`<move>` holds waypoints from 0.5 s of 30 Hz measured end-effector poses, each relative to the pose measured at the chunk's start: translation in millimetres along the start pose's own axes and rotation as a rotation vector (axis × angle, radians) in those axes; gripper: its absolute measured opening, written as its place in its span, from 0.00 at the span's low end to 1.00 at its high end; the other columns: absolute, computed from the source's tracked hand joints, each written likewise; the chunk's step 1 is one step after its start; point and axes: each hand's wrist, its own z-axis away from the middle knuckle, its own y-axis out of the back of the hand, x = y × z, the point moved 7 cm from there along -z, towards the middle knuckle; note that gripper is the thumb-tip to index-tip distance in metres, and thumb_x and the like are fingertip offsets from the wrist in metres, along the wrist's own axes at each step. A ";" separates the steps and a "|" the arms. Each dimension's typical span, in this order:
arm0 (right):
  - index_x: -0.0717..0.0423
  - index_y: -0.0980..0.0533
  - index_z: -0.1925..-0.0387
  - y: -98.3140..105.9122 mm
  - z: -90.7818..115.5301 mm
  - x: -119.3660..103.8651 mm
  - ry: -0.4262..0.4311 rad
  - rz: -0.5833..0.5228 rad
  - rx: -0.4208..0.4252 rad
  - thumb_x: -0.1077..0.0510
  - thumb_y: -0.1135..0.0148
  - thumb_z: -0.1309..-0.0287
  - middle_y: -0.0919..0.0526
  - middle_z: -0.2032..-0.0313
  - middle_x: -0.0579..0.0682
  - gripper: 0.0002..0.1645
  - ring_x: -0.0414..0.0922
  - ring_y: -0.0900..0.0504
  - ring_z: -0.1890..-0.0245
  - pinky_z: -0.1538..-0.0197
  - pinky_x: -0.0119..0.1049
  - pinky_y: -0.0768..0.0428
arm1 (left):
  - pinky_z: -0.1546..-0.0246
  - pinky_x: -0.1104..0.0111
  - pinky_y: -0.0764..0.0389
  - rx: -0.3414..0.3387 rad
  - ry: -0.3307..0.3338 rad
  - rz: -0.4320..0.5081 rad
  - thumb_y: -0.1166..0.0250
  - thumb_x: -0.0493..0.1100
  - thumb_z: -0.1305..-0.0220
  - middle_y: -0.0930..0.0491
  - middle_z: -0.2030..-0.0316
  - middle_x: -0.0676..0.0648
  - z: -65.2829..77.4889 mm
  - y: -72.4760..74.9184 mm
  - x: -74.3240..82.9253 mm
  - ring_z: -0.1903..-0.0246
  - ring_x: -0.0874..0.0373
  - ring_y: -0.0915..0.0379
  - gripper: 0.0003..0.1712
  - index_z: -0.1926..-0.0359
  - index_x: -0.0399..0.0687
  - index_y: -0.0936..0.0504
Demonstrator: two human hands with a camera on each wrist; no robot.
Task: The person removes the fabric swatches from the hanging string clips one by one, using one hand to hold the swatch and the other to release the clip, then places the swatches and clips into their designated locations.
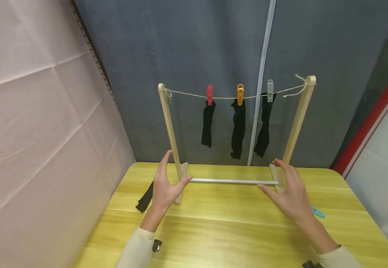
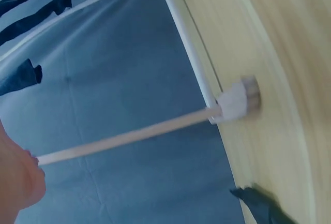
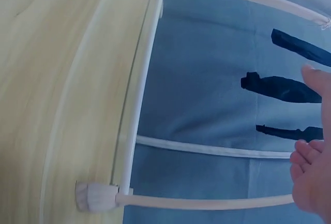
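A small wooden drying rack (image 1: 168, 119) stands on the table, its two posts joined low down by a white rod (image 1: 234, 181). My left hand (image 1: 167, 188) is by the left post, fingers extended and thumb spread, holding nothing. At the right post my right hand (image 1: 289, 191) has its thumb apart from its fingers, with nothing in it. Between the post tops runs a string (image 1: 225, 98). Three black cloth strips (image 1: 238, 130) hang from it, under a red clothespin (image 1: 209, 95), an orange clothespin (image 1: 240, 94) and a clear grey clothespin (image 1: 270, 91).
Another black cloth strip (image 1: 145, 200) lies on the yellow wood-grain table (image 1: 214, 230), left of the rack and partly behind my left hand. A blue clothespin (image 1: 318, 212) lies beside my right wrist. Behind the rack hangs a grey curtain (image 1: 197, 44), with pale cloth (image 1: 46, 111) along the left.
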 end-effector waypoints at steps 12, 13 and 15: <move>0.62 0.30 0.28 -19.1 -5.2 -21.5 0.124 -0.086 0.071 0.63 0.13 0.59 0.20 0.36 0.60 0.56 0.59 0.24 0.35 0.29 0.12 0.43 | 0.20 0.59 0.35 -0.049 0.152 0.552 0.32 0.35 0.28 0.25 0.27 0.41 -16.5 -28.2 5.2 0.24 0.49 0.31 0.36 0.24 0.39 0.33; 0.61 0.30 0.27 -20.2 -6.4 -23.3 0.128 -0.093 0.071 0.63 0.13 0.59 0.20 0.36 0.60 0.56 0.59 0.24 0.35 0.29 0.12 0.42 | 0.21 0.58 0.33 -0.043 0.168 0.598 0.33 0.35 0.27 0.24 0.28 0.40 -18.6 -31.6 4.7 0.25 0.49 0.29 0.34 0.25 0.38 0.32; 0.60 0.29 0.28 -22.1 -8.9 -27.3 0.136 -0.101 0.082 0.63 0.13 0.59 0.18 0.39 0.59 0.55 0.57 0.23 0.37 0.30 0.13 0.40 | 0.24 0.57 0.28 -0.022 0.203 0.689 0.34 0.35 0.26 0.21 0.32 0.35 -23.6 -38.6 3.2 0.30 0.49 0.25 0.30 0.28 0.34 0.29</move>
